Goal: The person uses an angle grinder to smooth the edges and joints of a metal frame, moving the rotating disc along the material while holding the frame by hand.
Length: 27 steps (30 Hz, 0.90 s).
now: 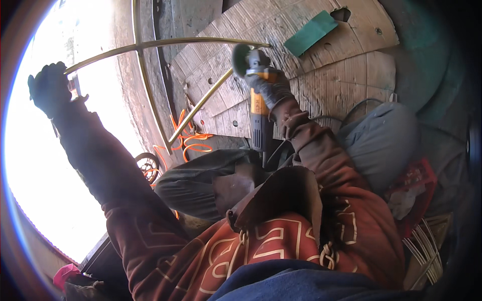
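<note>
A frame of thin brass-coloured metal tubes [173, 42] spreads across the upper left, its bars crossing one another. At the far left, my gloved left hand [50, 90] is closed round one end of the long cross bar, dark against bright light. My gloved right hand [271, 89] grips a yellow and grey angle grinder [258, 108] round its upper body. The grinder's round disc [241, 59] is beside the right part of the frame, near the joint of the cross bar and a slanted bar. Whether the disc touches the metal is unclear.
Worn cardboard sheets [351, 80] lie on the floor with a green rectangular piece [311, 33] on top. An orange hose [193, 142] coils near a small wheel [147, 165]. A red crate [422, 193] and thin rods [424, 251] are at the right. A dark cable [351, 111] runs by my knee.
</note>
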{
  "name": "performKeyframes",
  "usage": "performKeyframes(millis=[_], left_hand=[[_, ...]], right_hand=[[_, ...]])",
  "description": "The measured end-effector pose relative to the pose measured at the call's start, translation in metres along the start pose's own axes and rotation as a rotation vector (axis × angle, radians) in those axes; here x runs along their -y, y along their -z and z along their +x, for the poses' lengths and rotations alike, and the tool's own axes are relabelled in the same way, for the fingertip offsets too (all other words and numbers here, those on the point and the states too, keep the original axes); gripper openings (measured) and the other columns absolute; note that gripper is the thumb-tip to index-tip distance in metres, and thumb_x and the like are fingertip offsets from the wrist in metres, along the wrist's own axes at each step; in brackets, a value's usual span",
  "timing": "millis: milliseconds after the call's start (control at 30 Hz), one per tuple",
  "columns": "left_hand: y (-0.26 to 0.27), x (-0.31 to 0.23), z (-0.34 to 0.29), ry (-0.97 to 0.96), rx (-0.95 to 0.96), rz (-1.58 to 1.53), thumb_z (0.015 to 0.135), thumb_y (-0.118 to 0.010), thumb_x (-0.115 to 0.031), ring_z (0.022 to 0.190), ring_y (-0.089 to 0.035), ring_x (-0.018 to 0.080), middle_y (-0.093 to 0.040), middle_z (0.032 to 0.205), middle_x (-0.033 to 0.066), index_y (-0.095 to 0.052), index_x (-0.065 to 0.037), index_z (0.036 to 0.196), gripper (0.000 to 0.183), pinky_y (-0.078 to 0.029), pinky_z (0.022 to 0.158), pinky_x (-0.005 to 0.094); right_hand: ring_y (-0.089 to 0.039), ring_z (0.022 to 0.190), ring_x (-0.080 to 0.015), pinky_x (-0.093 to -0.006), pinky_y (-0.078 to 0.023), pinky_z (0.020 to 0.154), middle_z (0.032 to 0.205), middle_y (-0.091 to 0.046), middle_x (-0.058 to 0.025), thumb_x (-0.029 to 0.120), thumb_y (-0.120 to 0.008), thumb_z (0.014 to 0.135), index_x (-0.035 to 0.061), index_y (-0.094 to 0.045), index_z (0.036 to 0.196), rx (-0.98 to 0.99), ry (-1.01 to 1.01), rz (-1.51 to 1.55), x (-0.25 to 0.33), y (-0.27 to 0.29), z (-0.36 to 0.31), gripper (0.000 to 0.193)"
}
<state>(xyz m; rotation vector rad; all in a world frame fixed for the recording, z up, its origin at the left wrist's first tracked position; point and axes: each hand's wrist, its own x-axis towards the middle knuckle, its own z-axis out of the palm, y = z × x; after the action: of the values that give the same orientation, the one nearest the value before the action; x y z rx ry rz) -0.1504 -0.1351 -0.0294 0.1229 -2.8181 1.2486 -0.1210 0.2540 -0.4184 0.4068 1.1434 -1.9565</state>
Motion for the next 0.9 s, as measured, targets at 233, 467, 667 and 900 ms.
performKeyframes(millis=[233, 467, 667, 900], left_hand=[[0.056, -0.072, -0.007, -0.012, 0.236, 0.708, 0.074, -0.061, -0.014, 0.073, -0.057, 0.0137, -0.054, 0.07, -0.0057, -0.054, -0.022, 0.071, 0.012, -0.041, 0.079, 0.031], [0.071, -0.07, -0.025, -0.138, 0.134, 0.652, 0.071, -0.062, -0.012, 0.075, -0.056, 0.0133, -0.054, 0.074, -0.0044, -0.056, -0.021, 0.081, 0.014, -0.041, 0.081, 0.0332], [0.084, -0.066, -0.044, -0.143, 0.08, 0.732, 0.073, -0.06, -0.013, 0.072, -0.058, 0.0154, -0.054, 0.074, -0.0023, -0.057, -0.02, 0.081, 0.011, -0.043, 0.086, 0.0391], [0.071, -0.049, -0.046, 0.083, 0.203, 0.624, 0.078, -0.053, -0.012, 0.076, -0.055, 0.0115, -0.054, 0.078, -0.0038, -0.054, -0.021, 0.08, 0.009, -0.038, 0.084, 0.0315]], right_hand=[[-0.059, 0.068, -0.012, -0.0283, -0.048, 0.063, 0.079, -0.064, -0.0023, 0.018, -0.08, 0.067, 0.0082, -0.064, 0.088, -0.119, 0.141, -0.058, -0.065, 0.007, -0.002, 0.028], [-0.06, 0.093, -0.0191, -0.0342, -0.046, 0.087, 0.096, -0.065, -0.01, 0.033, -0.072, 0.072, 0.0132, -0.066, 0.102, -0.24, 0.109, -0.097, -0.055, 0.0, 0.014, 0.037], [-0.06, 0.076, -0.0145, -0.0301, -0.048, 0.071, 0.085, -0.065, -0.0044, 0.023, -0.077, 0.069, 0.0102, -0.065, 0.092, -0.2, 0.088, 0.039, -0.045, 0.013, 0.012, 0.03], [-0.059, 0.064, -0.0118, -0.0273, -0.049, 0.06, 0.077, -0.064, -0.0004, 0.018, -0.08, 0.067, 0.0092, -0.064, 0.084, -0.308, 0.07, 0.001, -0.051, 0.004, 0.035, 0.024]])
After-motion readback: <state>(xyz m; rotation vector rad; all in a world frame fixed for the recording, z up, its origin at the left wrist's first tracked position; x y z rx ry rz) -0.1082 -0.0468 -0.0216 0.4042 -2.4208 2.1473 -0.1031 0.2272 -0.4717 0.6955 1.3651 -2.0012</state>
